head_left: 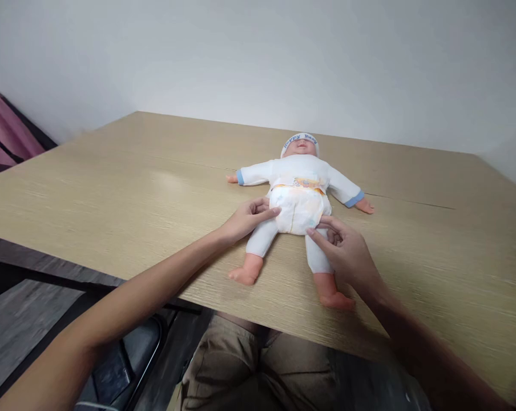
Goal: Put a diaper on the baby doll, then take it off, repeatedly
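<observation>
A baby doll lies on its back on the wooden table, head away from me, arms spread. It wears a white suit, a white cap and a white diaper. My left hand rests against the diaper's left side at the hip, fingers curled and pinching its edge. My right hand is at the diaper's right leg opening, over the doll's thigh, its fingers bent and gripping the edge there. The doll's bare feet point toward me near the table's front edge.
The table fills most of the view, with a seam running across it behind the doll. A dark chair stands at the lower left under the table edge. Pink fabric shows at the far left. A plain white wall rises behind.
</observation>
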A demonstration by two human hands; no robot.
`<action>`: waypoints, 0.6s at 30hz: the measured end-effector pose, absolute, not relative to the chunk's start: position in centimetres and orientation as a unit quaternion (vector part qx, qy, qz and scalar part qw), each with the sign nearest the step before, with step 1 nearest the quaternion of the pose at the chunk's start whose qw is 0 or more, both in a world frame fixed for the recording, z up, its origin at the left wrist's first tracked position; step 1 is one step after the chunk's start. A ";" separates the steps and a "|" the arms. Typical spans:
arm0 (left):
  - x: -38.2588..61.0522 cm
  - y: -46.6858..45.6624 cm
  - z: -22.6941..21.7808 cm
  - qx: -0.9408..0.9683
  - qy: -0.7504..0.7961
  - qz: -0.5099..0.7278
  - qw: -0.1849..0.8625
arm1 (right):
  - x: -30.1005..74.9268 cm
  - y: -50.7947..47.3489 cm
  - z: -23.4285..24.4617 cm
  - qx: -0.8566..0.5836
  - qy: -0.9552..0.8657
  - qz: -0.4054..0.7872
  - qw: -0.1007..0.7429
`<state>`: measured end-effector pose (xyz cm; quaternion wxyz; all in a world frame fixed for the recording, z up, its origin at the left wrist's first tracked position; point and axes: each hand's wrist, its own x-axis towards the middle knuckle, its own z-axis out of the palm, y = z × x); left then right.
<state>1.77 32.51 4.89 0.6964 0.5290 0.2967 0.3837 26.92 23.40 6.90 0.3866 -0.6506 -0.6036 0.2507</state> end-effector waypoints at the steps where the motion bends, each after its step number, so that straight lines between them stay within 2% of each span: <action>1: 1.7 32.3 4.9 0.524 0.301 0.382 0.699 | 27.1 22.9 7.0 -0.648 -0.608 0.252 0.383; 5: 0.4 31.6 5.1 0.544 0.302 0.370 0.690 | 28.1 20.1 7.7 -0.613 -0.603 0.329 0.390; 8: -1.2 32.6 5.4 0.611 0.313 0.355 0.635 | 29.8 19.1 8.0 -0.597 -0.585 0.359 0.415; 10: -2.1 34.5 5.6 0.687 0.348 0.366 0.522 | 31.4 20.1 7.8 -0.612 -0.581 0.303 0.443; 13: -2.3 38.7 6.2 0.786 0.424 0.372 0.251 | 34.2 24.2 7.1 -0.644 -0.613 0.124 0.441; 15: -1.5 41.4 6.5 0.811 0.473 0.322 0.124 | 35.6 27.9 6.5 -0.655 -0.652 -0.012 0.382; 18: 0.3 44.1 6.8 0.818 0.519 0.235 0.079 | 36.3 33.0 5.8 -0.680 -0.679 -0.085 0.262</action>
